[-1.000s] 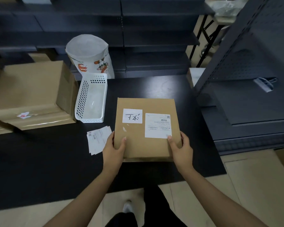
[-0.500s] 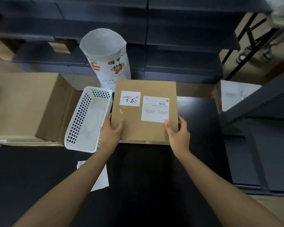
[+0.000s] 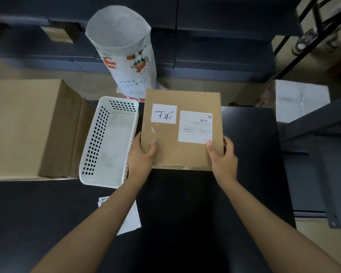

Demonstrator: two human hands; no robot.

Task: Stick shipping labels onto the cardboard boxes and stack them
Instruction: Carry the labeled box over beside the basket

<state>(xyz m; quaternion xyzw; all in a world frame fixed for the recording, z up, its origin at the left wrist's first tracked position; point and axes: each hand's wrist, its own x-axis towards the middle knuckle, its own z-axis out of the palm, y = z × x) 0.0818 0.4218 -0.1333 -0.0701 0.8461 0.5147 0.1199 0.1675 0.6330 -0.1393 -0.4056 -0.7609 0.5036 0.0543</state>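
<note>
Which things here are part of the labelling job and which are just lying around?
Part of the job:
flat brown cardboard box with white printed shipping label, held by left hand and right hand
loose white label sheets

Lying about:
white perforated plastic basket
tall white printed sack

Print on the white rectangular shipping label is too small to read. The left forearm covers part of the white loose label sheets. The large brown cardboard carton is cut off by the left edge.

A dark table carries a white basket, loose labels and a large carton.
</note>
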